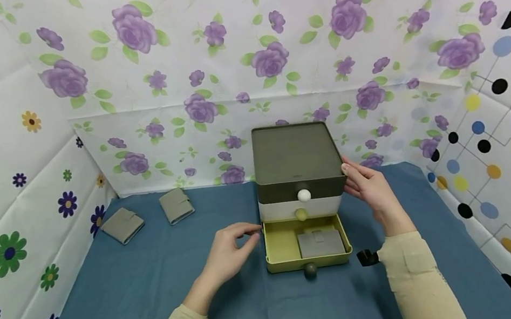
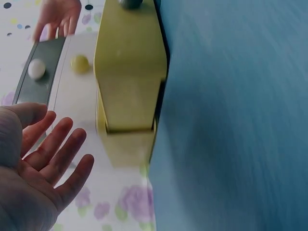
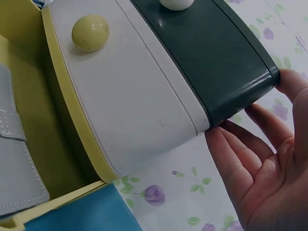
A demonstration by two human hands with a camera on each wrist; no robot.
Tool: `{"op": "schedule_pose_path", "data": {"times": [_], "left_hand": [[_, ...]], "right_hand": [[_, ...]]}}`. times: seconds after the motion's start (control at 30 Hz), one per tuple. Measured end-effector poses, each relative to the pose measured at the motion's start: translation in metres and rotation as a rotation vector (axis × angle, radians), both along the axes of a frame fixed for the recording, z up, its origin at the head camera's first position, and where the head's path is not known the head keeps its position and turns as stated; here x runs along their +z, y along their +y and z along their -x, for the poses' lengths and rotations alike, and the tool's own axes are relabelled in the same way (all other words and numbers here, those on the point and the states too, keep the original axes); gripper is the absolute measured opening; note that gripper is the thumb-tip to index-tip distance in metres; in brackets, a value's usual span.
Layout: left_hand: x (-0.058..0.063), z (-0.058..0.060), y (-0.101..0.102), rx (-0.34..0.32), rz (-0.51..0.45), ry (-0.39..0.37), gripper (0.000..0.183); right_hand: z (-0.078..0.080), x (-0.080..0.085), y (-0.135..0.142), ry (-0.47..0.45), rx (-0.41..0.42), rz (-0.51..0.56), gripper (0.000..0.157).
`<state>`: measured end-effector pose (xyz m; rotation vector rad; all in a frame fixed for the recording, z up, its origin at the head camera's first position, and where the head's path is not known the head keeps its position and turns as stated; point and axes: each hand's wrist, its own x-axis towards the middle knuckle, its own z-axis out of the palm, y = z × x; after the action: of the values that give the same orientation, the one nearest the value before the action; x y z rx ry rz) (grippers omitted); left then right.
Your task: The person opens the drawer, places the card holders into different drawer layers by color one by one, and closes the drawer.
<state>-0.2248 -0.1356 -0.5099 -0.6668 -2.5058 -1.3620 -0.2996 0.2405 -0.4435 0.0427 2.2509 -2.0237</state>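
Observation:
A small drawer cabinet (image 1: 296, 154) stands on the blue cloth, with a dark green top tier, a white middle tier and a yellow-green bottom drawer (image 1: 279, 243) pulled out. Inside that drawer, toward its right, lies a grey wallet (image 1: 321, 243) with a stitched strap. My left hand (image 1: 229, 250) is beside the drawer's left wall, fingers relaxed and holding nothing. At the cabinet's upper right front corner, my right hand (image 1: 371, 189) rests its thumb near the top edge. Its other fingertips (image 3: 219, 139) touch the side, fairly straight.
Two more grey wallets, one at far left (image 1: 122, 225) and another (image 1: 176, 206) nearer the middle, lie at the back of the blue cloth (image 1: 165, 281). Behind the cabinet hangs a flowered curtain (image 1: 191, 54). Round knobs stick out in front, including a dark one (image 1: 310, 270) on the drawer.

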Motion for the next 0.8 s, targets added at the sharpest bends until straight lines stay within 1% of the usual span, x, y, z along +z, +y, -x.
{"op": "schedule_pose_path", "data": {"times": [0.17, 0.3, 0.43, 0.67, 0.8], "left_hand": [[0.001, 0.001, -0.028, 0.075, 0.009, -0.007, 0.020], [-0.002, 0.000, -0.045, 0.109, -0.008, -0.036, 0.021], [-0.006, -0.001, -0.058, 0.127, -0.017, -0.056, 0.022], [-0.017, -0.001, -0.076, 0.171, 0.018, -0.073, 0.022], [-0.019, 0.001, -0.085, 0.206, 0.034, -0.096, 0.022]], "right_hand": [[0.000, 0.004, 0.002, 0.001, 0.001, -0.028, 0.077], [-0.001, 0.005, 0.002, -0.002, -0.016, -0.030, 0.079], [-0.001, 0.004, 0.002, -0.006, -0.030, -0.014, 0.080], [-0.002, 0.002, 0.001, -0.001, -0.035, 0.014, 0.077], [-0.002, 0.000, 0.000, 0.006, -0.041, 0.034, 0.076]]}}
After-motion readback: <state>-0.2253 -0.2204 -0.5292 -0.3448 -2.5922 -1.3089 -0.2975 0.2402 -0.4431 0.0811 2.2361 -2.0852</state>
